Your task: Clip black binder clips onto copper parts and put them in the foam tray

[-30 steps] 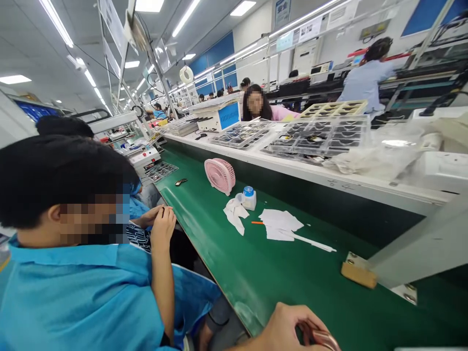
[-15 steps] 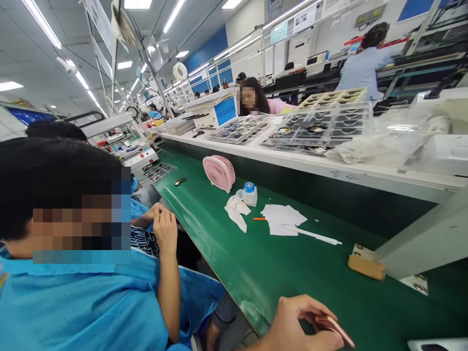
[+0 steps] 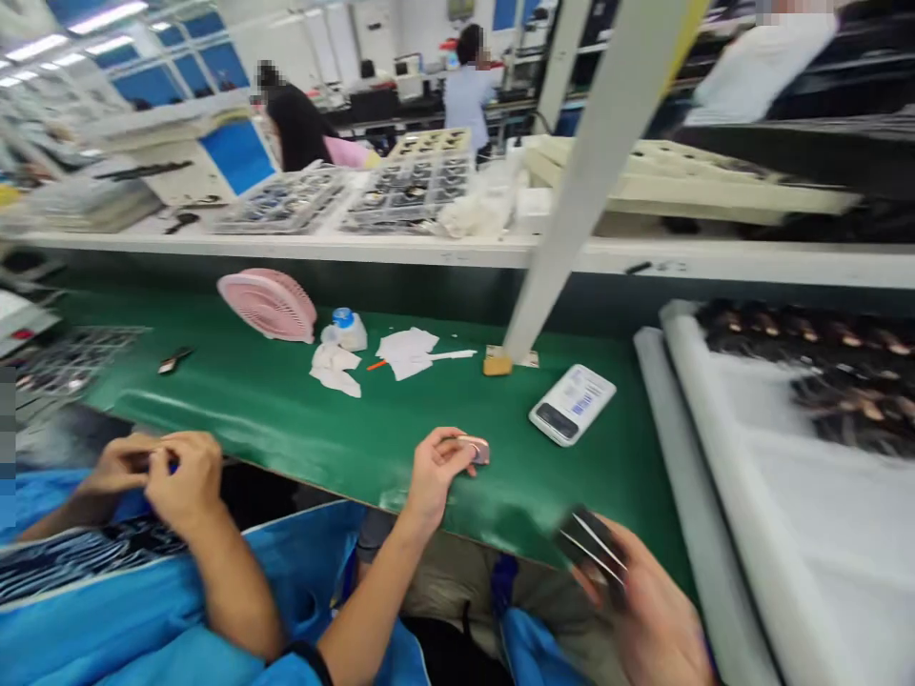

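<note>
Over the green bench top (image 3: 286, 419), my left hand (image 3: 435, 472) pinches a small copper-coloured metal part (image 3: 477, 449) between thumb and fingers. Lower right, my right hand (image 3: 643, 591), blurred by motion, is wrapped round a dark flat object (image 3: 582, 543) with thin silvery tweezers (image 3: 600, 545) lying across it. What the dark object is cannot be made out. A white phone-like device (image 3: 573, 404) with a printed label lies on the bench beyond and between my hands.
A co-worker's hands (image 3: 182, 476) are at the left edge. Behind stand a pink fan (image 3: 268, 303), a blue-capped bottle (image 3: 348, 330), white paper (image 3: 409, 353) and a slanting post (image 3: 572, 181). At right, a white foam tray (image 3: 807, 534) holds dark parts.
The view has swung right and down. My right hand with the dark object and tweezers, the labelled device and the foam tray now show. My left hand still holds the copper-coloured part.
</note>
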A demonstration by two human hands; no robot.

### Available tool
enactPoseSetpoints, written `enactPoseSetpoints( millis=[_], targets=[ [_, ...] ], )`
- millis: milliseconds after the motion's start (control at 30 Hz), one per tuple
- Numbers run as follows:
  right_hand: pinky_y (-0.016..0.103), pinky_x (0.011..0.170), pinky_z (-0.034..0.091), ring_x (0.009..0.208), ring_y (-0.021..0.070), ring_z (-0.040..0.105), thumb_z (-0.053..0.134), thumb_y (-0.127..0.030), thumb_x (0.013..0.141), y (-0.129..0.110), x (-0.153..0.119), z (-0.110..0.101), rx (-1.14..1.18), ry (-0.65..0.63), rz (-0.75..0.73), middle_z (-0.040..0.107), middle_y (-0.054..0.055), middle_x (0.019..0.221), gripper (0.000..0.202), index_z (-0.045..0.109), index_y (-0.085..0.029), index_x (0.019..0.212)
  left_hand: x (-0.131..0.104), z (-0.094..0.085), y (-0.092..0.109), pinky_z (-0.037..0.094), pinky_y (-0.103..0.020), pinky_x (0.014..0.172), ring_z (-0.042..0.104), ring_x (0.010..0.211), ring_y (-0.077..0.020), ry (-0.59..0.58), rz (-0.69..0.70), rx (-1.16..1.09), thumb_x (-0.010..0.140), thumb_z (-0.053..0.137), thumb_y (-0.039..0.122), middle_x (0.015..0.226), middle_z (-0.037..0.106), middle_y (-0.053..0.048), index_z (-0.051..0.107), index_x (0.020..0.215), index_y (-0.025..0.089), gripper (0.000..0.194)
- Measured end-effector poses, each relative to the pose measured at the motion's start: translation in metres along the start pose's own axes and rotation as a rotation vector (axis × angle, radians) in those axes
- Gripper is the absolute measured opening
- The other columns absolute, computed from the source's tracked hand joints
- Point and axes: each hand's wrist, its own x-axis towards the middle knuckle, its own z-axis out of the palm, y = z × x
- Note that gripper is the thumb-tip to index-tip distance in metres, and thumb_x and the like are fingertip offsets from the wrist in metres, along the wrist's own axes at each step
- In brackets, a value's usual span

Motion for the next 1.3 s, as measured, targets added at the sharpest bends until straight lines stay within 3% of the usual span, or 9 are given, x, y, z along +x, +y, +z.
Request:
enactPoseSetpoints(
  millis=[200, 333, 633, 800, 933, 1033, 1167, 1233, 1300],
  targets=[
    [0.031, 0.073, 0.054, 0.083, 0.0225, 0.062, 0.060, -0.055, 0.100, 0.050, -0.134, -0.166, 0.000, 0.144, 0.259, 0.067, 0.004, 0.083, 0.045, 0.073, -0.018, 0.120, -0.002, 0.002, 0.007, 0.050, -0.022, 0.055, 0.068, 0.063, -0.0149, -0.067, -0.117, -0.067, 0.058, 0.096, 0.033, 0.078, 0.077, -0.008, 0.067, 0.091, 0.013, 0.048],
    [0.030, 0.068, 0.051, 0.074, 0.0204, 0.058, 0.046, -0.060, 0.104, 0.056, -0.198, -0.229, 0.060, 0.169, 0.365, 0.065, 0.006, 0.078, 0.055, 0.072, -0.015, 0.122, -0.002, 0.004, 0.001, 0.054, -0.024, 0.061, 0.069, 0.065, -0.0151, -0.094, -0.100, 0.022, 0.061, 0.095, 0.032, 0.083, 0.079, -0.010, 0.070, 0.091, 0.013, 0.044],
    [0.035, 0.078, 0.052, 0.081, 0.0237, 0.062, 0.043, -0.056, 0.106, 0.049, -0.202, -0.236, 0.042, 0.214, 0.359, 0.063, 0.006, 0.073, 0.055, 0.072, -0.013, 0.120, -0.006, 0.009, -0.005, 0.057, -0.025, 0.063, 0.070, 0.064, -0.0162, -0.118, -0.056, 0.213, 0.064, 0.093, 0.036, 0.081, 0.080, -0.009, 0.072, 0.091, 0.013, 0.041],
    [0.035, 0.081, 0.051, 0.084, 0.0219, 0.064, 0.046, -0.046, 0.106, 0.046, -0.195, -0.234, 0.064, 0.227, 0.326, 0.072, 0.010, 0.095, 0.044, 0.073, -0.014, 0.119, -0.004, 0.009, -0.003, 0.057, -0.026, 0.063, 0.070, 0.063, -0.0162, -0.094, -0.016, 0.233, 0.064, 0.093, 0.036, 0.079, 0.079, -0.008, 0.072, 0.091, 0.013, 0.042],
    [0.029, 0.071, 0.051, 0.077, 0.0163, 0.062, 0.053, -0.043, 0.102, 0.026, -0.206, -0.229, 0.215, 0.222, 0.409, 0.072, 0.009, 0.110, 0.051, 0.057, -0.016, 0.145, -0.005, 0.005, 0.001, 0.057, -0.025, 0.070, 0.071, 0.071, -0.0156, -0.094, -0.010, 0.258, 0.065, 0.093, 0.034, 0.084, 0.079, -0.007, 0.073, 0.096, 0.013, 0.043],
    [0.027, 0.075, 0.053, 0.084, 0.0152, 0.067, 0.069, -0.041, 0.093, 0.004, -0.246, -0.243, 0.374, 0.090, 0.446, 0.068, 0.010, 0.130, 0.068, 0.047, -0.021, 0.154, -0.003, 0.004, 0.006, 0.056, -0.025, 0.075, 0.071, 0.081, -0.0157, -0.057, 0.035, 0.216, 0.065, 0.092, 0.033, 0.087, 0.078, -0.003, 0.074, 0.099, 0.016, 0.042],
    [0.027, 0.082, 0.054, 0.090, 0.0182, 0.071, 0.072, -0.043, 0.091, -0.019, -0.348, -0.286, 0.488, -0.201, 0.560, 0.076, 0.007, 0.107, 0.037, 0.074, -0.018, 0.118, 0.008, 0.006, 0.009, 0.057, -0.033, 0.075, 0.062, 0.076, -0.0156, -0.028, 0.026, 0.200, 0.065, 0.090, 0.033, 0.077, 0.072, 0.006, 0.077, 0.097, 0.026, 0.035],
    [0.029, 0.079, 0.055, 0.085, 0.0189, 0.072, 0.066, -0.045, 0.095, -0.018, -0.409, -0.308, 0.449, -0.067, 0.743, 0.076, 0.007, 0.096, 0.032, 0.075, -0.015, 0.106, 0.008, 0.010, 0.011, 0.055, -0.036, 0.069, 0.059, 0.073, -0.0170, -0.037, 0.039, 0.218, 0.063, 0.090, 0.034, 0.070, 0.067, 0.007, 0.078, 0.094, 0.030, 0.034],
    [0.029, 0.077, 0.055, 0.084, 0.0191, 0.071, 0.057, -0.042, 0.101, -0.001, -0.461, -0.326, 0.185, 0.257, 1.059, 0.076, 0.009, 0.095, 0.032, 0.073, -0.014, 0.106, 0.004, 0.013, 0.014, 0.051, -0.035, 0.061, 0.058, 0.070, -0.0178, -0.069, 0.038, 0.231, 0.062, 0.090, 0.035, 0.064, 0.062, 0.008, 0.078, 0.092, 0.033, 0.032]
  ],
)
